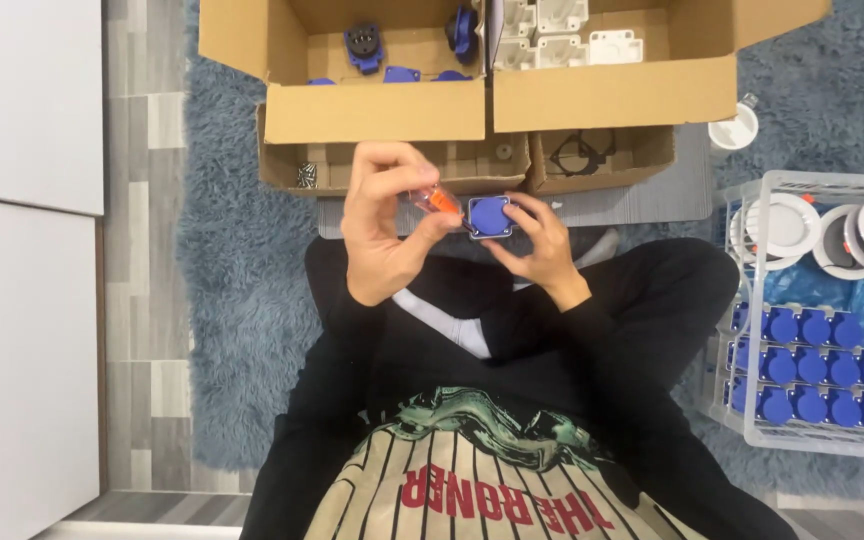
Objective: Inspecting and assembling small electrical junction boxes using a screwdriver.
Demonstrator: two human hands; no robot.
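The left hand [384, 225] is pinching a small orange-handled screwdriver [439, 200], fingers curled shut round the handle, tip aiming to the right. Just beside it, the right hand [542, 240] is gripping a blue round-capped socket piece [490, 215] by its edges, thumb below and fingers on the far side. The screwdriver's long axis is running roughly level, left to right, straight toward the piece's near edge, the two touching or nearly so (can't tell which). Both hands are hovering above the lap, in front of cardboard boxes [382, 110] w/ more blue parts [363, 45] and white housings [562, 35]. Further right, a clear plastic crate [752, 420] is holding rows of finished blue caps [812, 365].
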